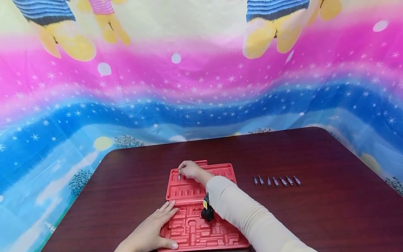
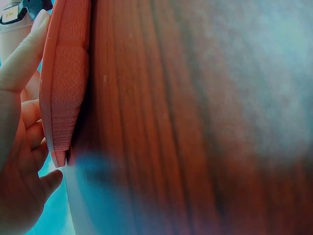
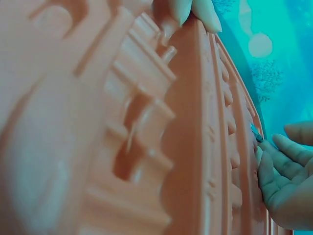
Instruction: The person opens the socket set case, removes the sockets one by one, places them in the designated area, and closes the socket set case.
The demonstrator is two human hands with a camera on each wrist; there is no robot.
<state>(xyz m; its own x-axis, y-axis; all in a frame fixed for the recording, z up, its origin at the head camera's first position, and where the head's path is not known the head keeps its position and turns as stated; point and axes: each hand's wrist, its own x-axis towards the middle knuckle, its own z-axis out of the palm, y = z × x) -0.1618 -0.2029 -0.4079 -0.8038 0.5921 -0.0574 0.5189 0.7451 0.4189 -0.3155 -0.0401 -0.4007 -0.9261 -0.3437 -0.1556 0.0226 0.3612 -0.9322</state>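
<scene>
A red plastic tool case (image 1: 170,192) lies unfolded on the table, with moulded slots in both halves. At the far half's upper left, my right hand (image 1: 191,169) pinches a small metal screwdriver bit (image 1: 179,176) over the slots. The right wrist view shows the bit (image 3: 256,132) at the fingertips, against the case's rim. Spread over the near half's left edge, my left hand (image 1: 154,225) rests with fairly straight fingers and its thumb near the front corner. In the left wrist view, that hand (image 2: 22,127) lies along the case's side wall (image 2: 68,83).
Several similar bits (image 1: 275,181) lie in a row on the dark wooden table (image 1: 299,217), right of the case. A black wrist camera (image 1: 207,211) on the right wrist hangs over the near half. Behind the table hangs a colourful patterned cloth (image 1: 201,80).
</scene>
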